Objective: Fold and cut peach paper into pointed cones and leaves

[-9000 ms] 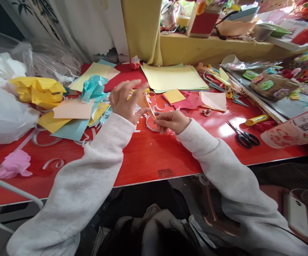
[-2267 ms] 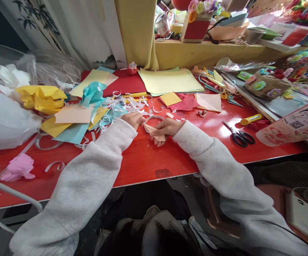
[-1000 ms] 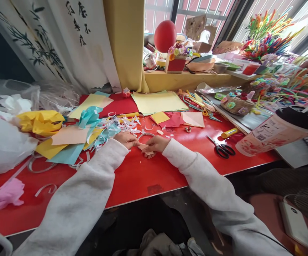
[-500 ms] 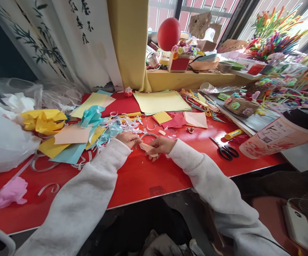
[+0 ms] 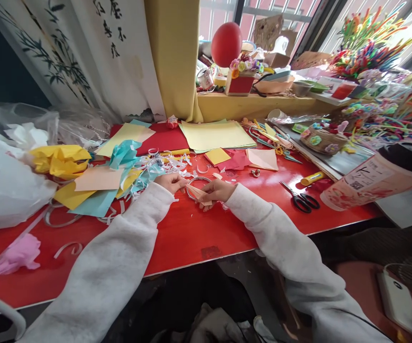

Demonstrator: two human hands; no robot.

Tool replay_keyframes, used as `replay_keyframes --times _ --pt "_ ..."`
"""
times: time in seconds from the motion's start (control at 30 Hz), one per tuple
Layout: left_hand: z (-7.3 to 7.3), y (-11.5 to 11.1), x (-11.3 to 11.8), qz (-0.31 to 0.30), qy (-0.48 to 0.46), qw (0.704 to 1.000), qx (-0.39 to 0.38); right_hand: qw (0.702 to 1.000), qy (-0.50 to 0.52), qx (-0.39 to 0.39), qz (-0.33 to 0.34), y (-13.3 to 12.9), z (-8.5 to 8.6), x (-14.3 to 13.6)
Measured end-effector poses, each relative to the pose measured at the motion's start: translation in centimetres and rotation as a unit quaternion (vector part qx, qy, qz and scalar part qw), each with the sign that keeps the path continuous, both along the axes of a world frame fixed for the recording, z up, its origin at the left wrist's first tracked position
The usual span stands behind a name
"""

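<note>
My right hand (image 5: 219, 190) is closed on a small folded piece of peach paper (image 5: 195, 191) just above the red table. At the paper's pointed left end, my left hand (image 5: 170, 182) is closed, thumb and fingertips pinched together at the tip. Behind the paper lies a round ring (image 5: 199, 179), partly covered by the paper and my right fingers. Curled white and teal paper shreds (image 5: 155, 169) are heaped beyond my left hand. A yellow square (image 5: 217, 156) and a peach sheet (image 5: 263, 159) lie farther back.
Black-handled scissors (image 5: 303, 200) lie on the red table (image 5: 187, 243), right of my hands. A tilted drink cup (image 5: 370, 181) stands at the right edge. Paper sheets and a white plastic bag (image 5: 9, 186) occupy the left. Craft items crowd the windowsill (image 5: 223, 101).
The peach paper has turned and looks narrower, with more of the ring showing behind it. My left hand has shifted slightly left and up. My right hand stays nearly in place.
</note>
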State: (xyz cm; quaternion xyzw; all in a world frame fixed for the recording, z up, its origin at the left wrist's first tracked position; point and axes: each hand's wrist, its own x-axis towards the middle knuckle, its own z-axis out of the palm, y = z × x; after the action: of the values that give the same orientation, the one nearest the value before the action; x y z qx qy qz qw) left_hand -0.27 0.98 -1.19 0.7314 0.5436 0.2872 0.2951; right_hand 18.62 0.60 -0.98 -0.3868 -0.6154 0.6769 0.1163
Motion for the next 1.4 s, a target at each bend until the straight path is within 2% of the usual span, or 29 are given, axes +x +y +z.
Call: replay_keyframes --times 0.23,0.3,0.4,0.47,0.6,0.73,0.87,1.07,1.23,1.4 --pt "-0.4 0.7 -0.3 -0.039 -0.09 0.995 -0.007 0.999 0.002 -0.032 0.016 0.2 0.2 0.3" --pt "-0.3 0.4 -0.2 -0.033 -0.071 0.997 0.012 0.999 0.002 -0.038 0.026 0.2 0.3 0.2" --pt "-0.1 0.0 -0.1 -0.01 -0.002 0.997 0.082 0.998 0.004 -0.039 0.045 0.2 0.3 0.2" --pt "-0.3 0.0 0.0 -0.023 0.019 0.989 0.147 0.998 0.004 -0.04 0.054 0.2 0.3 0.2" --pt "-1.5 0.7 -0.1 -0.042 0.052 0.963 0.26 0.997 0.005 -0.052 0.049 0.2 0.3 0.2" --pt "-2.6 1.3 0.0 -0.022 0.081 0.946 0.314 0.998 0.009 -0.055 0.039 0.1 0.3 0.2" --pt "-2.6 1.2 0.0 -0.047 0.09 0.948 0.303 0.997 0.0 -0.057 0.045 0.0 0.2 0.1" --pt "-1.7 1.2 -0.4 -0.102 0.117 0.954 0.258 0.997 -0.001 -0.055 0.05 0.0 0.4 0.1" --pt "-1.8 1.3 -0.3 -0.048 0.157 0.952 0.259 0.998 -0.004 -0.056 0.038 0.0 0.4 0.0" --pt "-1.5 1.2 -0.2 -0.026 0.13 0.954 0.268 0.998 0.014 -0.057 -0.006 -0.1 0.1 -0.1"
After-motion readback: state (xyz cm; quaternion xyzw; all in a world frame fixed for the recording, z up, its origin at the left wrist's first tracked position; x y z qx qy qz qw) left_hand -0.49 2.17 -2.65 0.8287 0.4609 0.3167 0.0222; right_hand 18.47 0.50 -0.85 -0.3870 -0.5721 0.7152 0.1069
